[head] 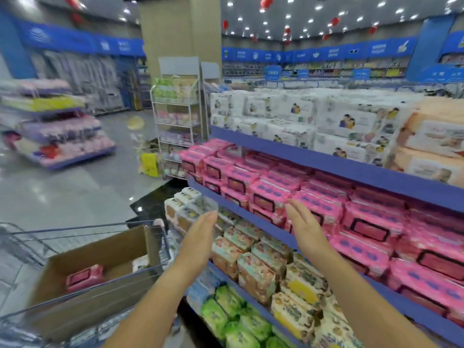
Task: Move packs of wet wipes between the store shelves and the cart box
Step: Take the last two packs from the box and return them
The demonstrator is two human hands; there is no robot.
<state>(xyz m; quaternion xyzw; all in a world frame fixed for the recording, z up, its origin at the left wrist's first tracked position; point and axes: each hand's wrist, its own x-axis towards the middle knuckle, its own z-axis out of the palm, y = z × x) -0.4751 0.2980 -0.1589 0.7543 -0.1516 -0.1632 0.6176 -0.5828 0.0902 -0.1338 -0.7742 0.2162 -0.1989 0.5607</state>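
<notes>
Both hands are raised in the lower centre of the frame, palms facing each other, fingers straight and holding nothing. The left hand [200,229] is in front of the patterned packs [256,270] on the lower shelf. The right hand [303,227] reaches toward the pink packs of wet wipes [271,194] stacked on the middle shelf; blur hides whether its fingertips touch one.

At lower left, one pink pack [84,276] lies in the cardboard box [100,249], which sits in the wire cart [25,237]. The box wall partly hides a pale pack [140,263] beside it.

White bundles [301,109] fill the top shelf, with peach bundles [437,136] cut off at the right edge. Green packs [231,307] lie at the bottom. A white wire rack [175,116] stands past the shelf end, in front of a pillar [178,28]. At the left, a low display [57,131] is too blurred to read.
</notes>
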